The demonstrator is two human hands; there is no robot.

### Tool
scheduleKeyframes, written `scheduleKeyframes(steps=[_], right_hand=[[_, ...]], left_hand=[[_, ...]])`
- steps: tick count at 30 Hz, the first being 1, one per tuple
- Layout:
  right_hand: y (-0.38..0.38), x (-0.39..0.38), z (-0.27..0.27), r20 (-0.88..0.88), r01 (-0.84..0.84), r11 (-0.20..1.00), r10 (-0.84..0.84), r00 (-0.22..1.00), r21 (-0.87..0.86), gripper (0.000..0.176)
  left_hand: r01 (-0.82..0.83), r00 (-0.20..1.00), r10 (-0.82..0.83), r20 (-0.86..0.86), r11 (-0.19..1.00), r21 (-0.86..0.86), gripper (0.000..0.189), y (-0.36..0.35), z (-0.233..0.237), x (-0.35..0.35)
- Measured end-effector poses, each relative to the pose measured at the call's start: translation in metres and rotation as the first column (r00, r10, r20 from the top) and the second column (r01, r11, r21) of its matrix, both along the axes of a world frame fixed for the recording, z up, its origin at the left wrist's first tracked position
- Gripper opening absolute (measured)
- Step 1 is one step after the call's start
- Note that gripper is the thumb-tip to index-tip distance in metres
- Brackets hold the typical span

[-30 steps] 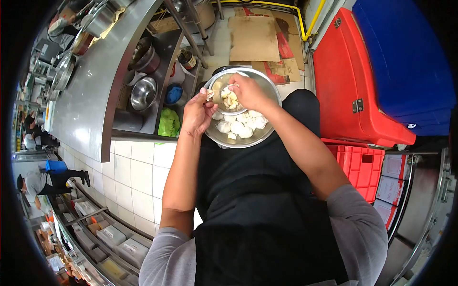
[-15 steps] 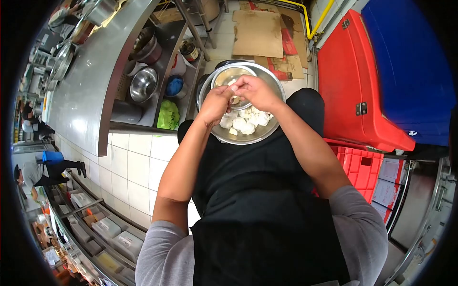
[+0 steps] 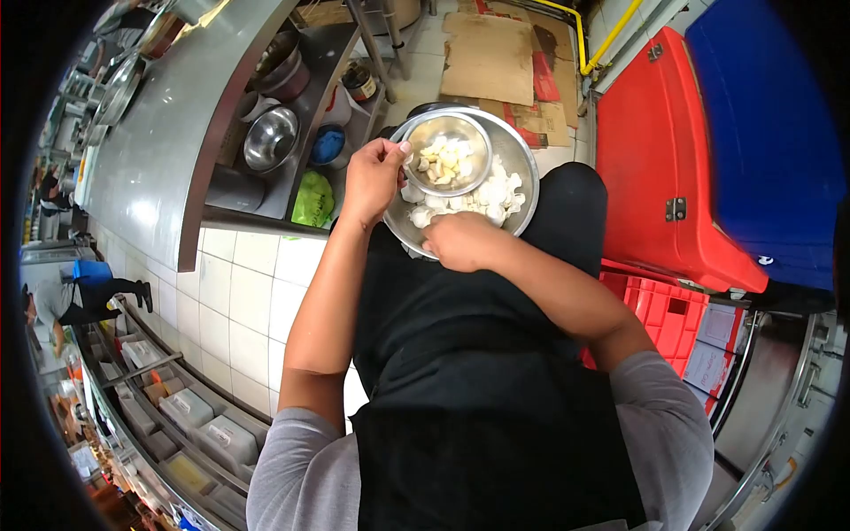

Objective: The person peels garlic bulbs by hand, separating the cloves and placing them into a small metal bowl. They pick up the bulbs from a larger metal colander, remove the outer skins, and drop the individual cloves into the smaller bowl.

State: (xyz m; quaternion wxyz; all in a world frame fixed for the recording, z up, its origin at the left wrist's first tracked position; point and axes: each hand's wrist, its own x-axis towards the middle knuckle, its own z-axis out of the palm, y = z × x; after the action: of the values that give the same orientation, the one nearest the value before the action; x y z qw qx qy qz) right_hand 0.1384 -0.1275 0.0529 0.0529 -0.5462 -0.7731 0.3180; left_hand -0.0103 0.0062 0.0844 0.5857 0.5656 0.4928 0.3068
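A wide metal bowl rests on my lap, with whole white garlic bulbs in its near part. Inside it, toward the far side, sits a smaller metal bowl holding peeled garlic cloves. At the left rims is my left hand, thumb and fingers pinched together; a small whitish bit shows by the thumb tip, too small to name. My right hand reaches down at the near edge of the wide bowl, beside the bulbs. Its fingers are curled, and what they hold, if anything, is hidden.
A steel table stands left, with a metal bowl and a green bag on its lower shelf. Cardboard lies ahead on the floor. To the right are a red and blue cooler and a red crate. Another person is far left.
My hands have parted from above the small bowl. The left moved left to the rim; the right came down toward me to the bulbs. The peeled cloves are now uncovered.
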Motion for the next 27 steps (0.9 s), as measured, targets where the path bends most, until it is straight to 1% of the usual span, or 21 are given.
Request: scheduleKeyframes(steps=[1, 2, 4, 5, 7, 8, 10, 14, 16, 17, 19, 20, 21, 22, 23, 25, 26, 27], right_hand=[[-0.002, -0.006, -0.007, 0.033, 0.036, 0.999, -0.037, 0.999, 0.022, 0.032], [-0.002, -0.006, -0.014, 0.037, 0.043, 0.999, -0.044, 0.998, 0.022, 0.032], [-0.001, -0.005, -0.008, 0.009, 0.036, 0.999, -0.036, 0.999, -0.035, 0.04], [0.001, -0.001, -0.004, 0.017, 0.043, 0.999, -0.042, 0.999, -0.034, 0.04], [0.005, 0.004, 0.016, 0.051, 0.003, 0.981, 0.007, 0.999, -0.195, 0.035], [0.004, 0.007, 0.015, 0.057, 0.006, 0.981, 0.005, 0.998, -0.196, 0.035], [0.002, 0.014, 0.012, -0.03, -0.075, 0.972, 0.07, 0.997, -0.221, 0.033], [-0.004, 0.029, 0.025, 0.013, -0.116, 0.971, 0.121, 0.993, -0.208, 0.034], [-0.012, 0.028, 0.031, 0.145, -0.134, 0.98, 0.155, 0.977, -0.145, 0.035], [-0.015, 0.026, 0.034, 0.146, -0.136, 0.98, 0.157, 0.977, -0.147, 0.035], [-0.02, 0.022, 0.038, 0.267, -0.129, 0.979, 0.168, 0.949, -0.156, 0.036], [-0.022, 0.02, 0.038, 0.269, -0.13, 0.979, 0.168, 0.948, -0.155, 0.036], [-0.024, 0.018, 0.037, 0.318, -0.143, 0.972, 0.197, 0.927, -0.185, 0.037], [-0.025, 0.016, 0.036, 0.365, -0.155, 0.964, 0.226, 0.903, -0.214, 0.038], [-0.027, 0.017, 0.029, 0.367, -0.154, 0.965, 0.226, 0.902, -0.214, 0.038], [-0.031, 0.02, 0.011, 0.299, -0.141, 0.978, 0.182, 0.937, -0.152, 0.037], [-0.031, 0.021, 0.006, 0.301, -0.14, 0.979, 0.181, 0.936, -0.151, 0.037], [-0.03, 0.021, 0.006, 0.291, -0.154, 0.979, 0.188, 0.938, -0.135, 0.036]], left_hand=[[0.019, 1.0, -0.019, 0.02, 0.999, -0.028, 0.023, 0.0, -0.001, 0.002], [0.027, 0.999, -0.026, 0.025, 0.999, -0.027, 0.023, -0.001, -0.003, 0.003], [0.062, 0.997, -0.06, 0.046, 0.997, -0.049, 0.017, -0.002, -0.01, 0.004], [0.069, 0.996, -0.066, 0.054, 0.997, -0.047, 0.017, -0.003, -0.013, 0.005], [0.072, 0.996, -0.07, 0.048, 0.996, -0.051, 0.014, -0.005, -0.014, 0.006], [0.075, 0.996, -0.072, 0.054, 0.996, -0.052, 0.014, -0.005, -0.014, 0.006], [0.063, 0.997, -0.058, 0.06, 0.995, -0.08, 0.014, -0.004, -0.015, 0.005], [0.058, 0.998, -0.056, 0.035, 0.996, -0.065, 0.013, -0.001, -0.015, 0.0], [0.078, 0.997, -0.078, -0.017, 0.997, -0.014, 0.013, -0.001, -0.013, -0.002], [0.076, 0.997, -0.076, -0.015, 0.997, -0.015, 0.013, 0.0, -0.013, -0.003], [0.098, 0.992, -0.093, -0.088, 0.994, 0.05, 0.016, 0.002, -0.017, -0.003], [0.097, 0.992, -0.093, -0.086, 0.994, 0.051, 0.016, 0.001, -0.019, -0.002], [0.138, 0.968, -0.085, -0.238, 0.967, 0.213, 0.017, 0.0, -0.021, 0.0], [0.198, 0.923, -0.05, -0.381, 0.911, 0.361, 0.019, -0.002, -0.023, 0.001], [0.197, 0.924, -0.049, -0.379, 0.911, 0.362, 0.019, -0.005, -0.025, 0.003], [0.286, 0.891, -0.071, -0.448, 0.854, 0.435, 0.02, -0.012, -0.029, 0.005], [0.32, 0.885, -0.117, -0.451, 0.857, 0.404, 0.019, -0.013, -0.03, 0.005], [0.32, 0.885, -0.118, -0.45, 0.857, 0.405, 0.019, -0.014, -0.032, 0.005]])
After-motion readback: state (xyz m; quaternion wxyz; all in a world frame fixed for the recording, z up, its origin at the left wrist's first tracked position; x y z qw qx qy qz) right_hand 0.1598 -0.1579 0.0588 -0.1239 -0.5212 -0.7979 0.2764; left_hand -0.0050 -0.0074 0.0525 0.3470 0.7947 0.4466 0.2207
